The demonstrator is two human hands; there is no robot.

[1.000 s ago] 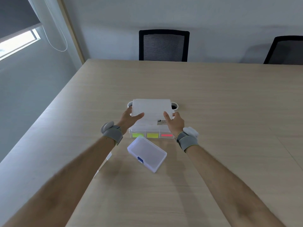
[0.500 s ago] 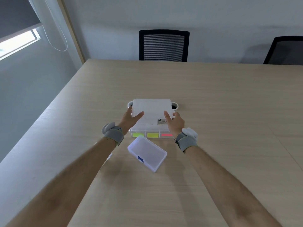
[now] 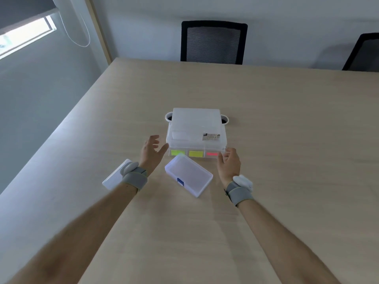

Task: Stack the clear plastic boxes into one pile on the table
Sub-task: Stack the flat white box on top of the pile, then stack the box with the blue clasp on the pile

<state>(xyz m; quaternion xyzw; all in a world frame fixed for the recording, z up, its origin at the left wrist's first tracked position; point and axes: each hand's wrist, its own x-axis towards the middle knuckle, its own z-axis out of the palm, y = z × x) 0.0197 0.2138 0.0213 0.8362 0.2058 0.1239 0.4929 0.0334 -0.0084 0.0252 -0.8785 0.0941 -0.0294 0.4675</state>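
Note:
A large clear plastic box [image 3: 196, 128] with a small label lies on top of another box [image 3: 196, 153] that shows green, yellow and red contents; together they form a pile at the table's middle. A smaller clear box with a blue clasp [image 3: 188, 174] lies askew just in front of the pile. A flat white box [image 3: 115, 177] sits partly under my left wrist. My left hand [image 3: 151, 151] hovers open at the pile's front left corner, my right hand [image 3: 229, 162] open at its front right corner. Neither hand holds anything.
The wooden table [image 3: 287, 140] has its left edge running diagonally near my left arm. A white cable grommet [image 3: 225, 119] peeks out behind the pile on both sides. Two black mesh chairs [image 3: 214, 43] stand at the far side.
Both hands have let go of the top box and drawn back toward me, fingers spread. The top box now rests on the pile.

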